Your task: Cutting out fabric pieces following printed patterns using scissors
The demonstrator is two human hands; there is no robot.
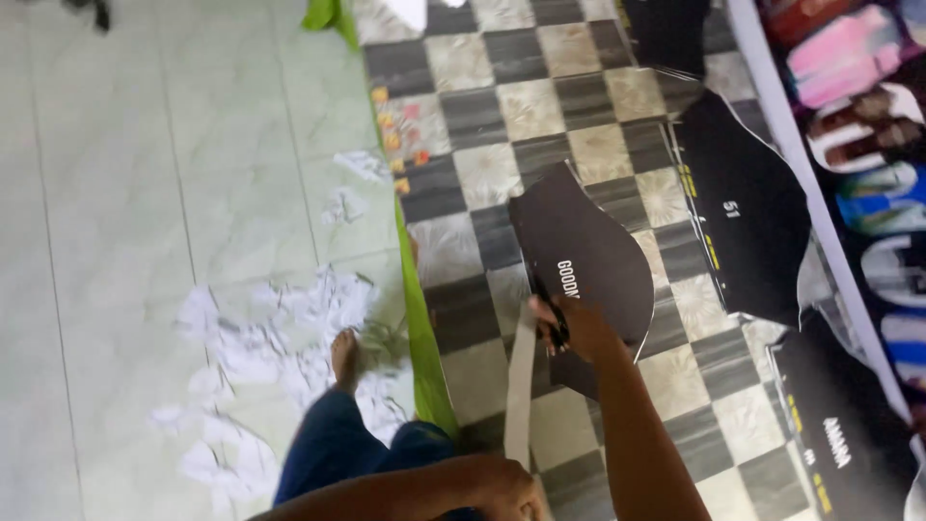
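– Scissors (552, 314) in the right hand (569, 328), black handles, grip closed tight through the loops; blades too blurred to tell how far apart.

– And the piece under the blades?

– Dark curved sheet (588, 256) with pale lettering, flat on the checkered mat (502, 116), near edge just under the right hand. Pale strip (521, 386) running from that edge down to the left hand (506, 482).

– Left grip?

– Closed on the strip's lower end, low in the view, fingers curled round it as far as can be seen.

– Step in hand, then?

– By the look of it, trimming along the sheet's border, partway through: strip joined to the sheet at the top, free below.

– Needed for the next bit of cut?

– Probably steady tension on the strip, blades following the curve, likely a turn of the sheet to keep the line in reach.

– Anything else about?

– Black printed pieces (752, 212) to the right on the same mat, well apart from the hands. Green mat edge (420, 328), bare foot (344, 355) just beyond it, white paper scraps (260, 338) over the tiled floor (116, 193).
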